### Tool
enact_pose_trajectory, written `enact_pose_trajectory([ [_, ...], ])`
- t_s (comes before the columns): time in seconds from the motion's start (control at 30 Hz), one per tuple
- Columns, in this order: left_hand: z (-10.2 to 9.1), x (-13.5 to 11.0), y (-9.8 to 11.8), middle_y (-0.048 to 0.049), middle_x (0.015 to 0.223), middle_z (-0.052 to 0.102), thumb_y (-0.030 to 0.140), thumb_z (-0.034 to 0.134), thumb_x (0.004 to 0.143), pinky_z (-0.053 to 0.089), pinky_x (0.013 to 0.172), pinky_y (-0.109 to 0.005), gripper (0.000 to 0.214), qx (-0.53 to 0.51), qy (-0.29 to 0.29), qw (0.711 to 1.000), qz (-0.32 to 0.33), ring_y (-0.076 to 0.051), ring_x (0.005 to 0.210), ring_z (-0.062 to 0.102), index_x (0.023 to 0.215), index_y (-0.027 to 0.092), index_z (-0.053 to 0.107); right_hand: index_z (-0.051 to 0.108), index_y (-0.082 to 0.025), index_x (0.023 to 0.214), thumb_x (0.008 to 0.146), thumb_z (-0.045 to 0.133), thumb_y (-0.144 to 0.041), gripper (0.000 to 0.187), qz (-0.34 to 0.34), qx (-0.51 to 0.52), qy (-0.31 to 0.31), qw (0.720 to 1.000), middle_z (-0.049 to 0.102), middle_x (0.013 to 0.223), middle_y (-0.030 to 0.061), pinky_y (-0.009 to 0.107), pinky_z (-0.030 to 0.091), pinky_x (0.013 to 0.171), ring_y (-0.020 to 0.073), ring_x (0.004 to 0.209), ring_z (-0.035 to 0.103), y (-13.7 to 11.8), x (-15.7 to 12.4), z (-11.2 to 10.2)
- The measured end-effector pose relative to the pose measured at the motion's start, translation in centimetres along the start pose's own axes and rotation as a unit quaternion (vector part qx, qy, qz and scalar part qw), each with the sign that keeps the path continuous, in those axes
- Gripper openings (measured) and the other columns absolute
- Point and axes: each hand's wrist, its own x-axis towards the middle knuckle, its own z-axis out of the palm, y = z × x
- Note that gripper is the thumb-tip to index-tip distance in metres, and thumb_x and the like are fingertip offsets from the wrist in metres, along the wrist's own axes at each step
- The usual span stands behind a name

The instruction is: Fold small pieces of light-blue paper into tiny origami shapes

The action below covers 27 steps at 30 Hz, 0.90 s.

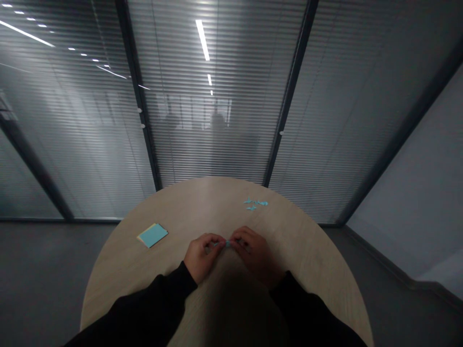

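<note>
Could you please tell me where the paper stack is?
In the head view, the paper stack lies at left on the round table, beyond and left of the left hand.

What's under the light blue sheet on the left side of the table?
Under the light blue sheet, a thin yellow edge shows along one side, above the table. Anything else beneath is covered.

Head-worn view, forward and down over tabletop (202, 205)
</note>
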Motion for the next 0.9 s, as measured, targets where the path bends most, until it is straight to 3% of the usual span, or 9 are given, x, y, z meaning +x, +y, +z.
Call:
enact_pose_trajectory([
  [0.23, 0.27, 0.18, -0.38, -0.0062, 0.083, 0.074, 0.044, 0.063, 0.085, 0.048, 0.067, -0.028, 0.029, -0.032, -0.018, 0.998, -0.053, -0.019, 0.071, 0.063, 0.091, 0.018, 0.074, 0.065, -0.019, 0.083, 0.09, 0.061, -0.024, 0.009, 0.051, 0.021, 0.017, 0.998, 0.063, 0.082, 0.0017, 0.025, 0.045, 0.064, 0.0157, 0.074, 0.059, 0.56, -0.05, 0.24],
  [0.4, 0.24, 0.21, -0.6, -0.0071, 0.085, 0.075, 0.039, 0.069, 0.08, 0.048, 0.07, -0.029, 0.023, 0.01, -0.01, 1.0, -0.023, -0.02, 0.075, 0.062, 0.087, 0.019, 0.076, 0.065, -0.018, 0.084, 0.089, 0.061, -0.022, 0.007, 0.062, 0.031, 0.012, 0.998, 0.064, 0.084, 0.0023, 0.026, 0.046, 0.067, 0.0161, 0.076, 0.06, 0.85, -0.13, 0.49],
  [0.63, 0.27, 0.16, -0.49, -0.0062, 0.078, 0.074, 0.042, 0.067, 0.082, 0.046, 0.064, -0.029, 0.025, 0.018, -0.02, 0.999, -0.034, -0.019, 0.07, 0.061, 0.085, 0.019, 0.077, 0.064, -0.018, 0.084, 0.089, 0.06, -0.019, 0.007, 0.063, 0.027, -0.006, 0.998, 0.064, 0.084, 0.0025, 0.027, 0.047, 0.068, 0.0159, 0.076, 0.06, 0.54, -0.07, 0.22],
  [0.9, 0.18, 0.24, -0.45, -0.0063, 0.08, 0.074, 0.039, 0.067, 0.083, 0.046, 0.072, -0.031, 0.021, 0.029, -0.01, 0.999, 0.022, -0.021, 0.077, 0.063, 0.081, 0.021, 0.077, 0.062, -0.019, 0.085, 0.091, 0.058, -0.023, 0.008, 0.044, 0.017, -0.013, 0.999, 0.062, 0.085, 0.0025, 0.025, 0.047, 0.065, 0.0149, 0.074, 0.059, 0.56, -0.15, 0.34],
])
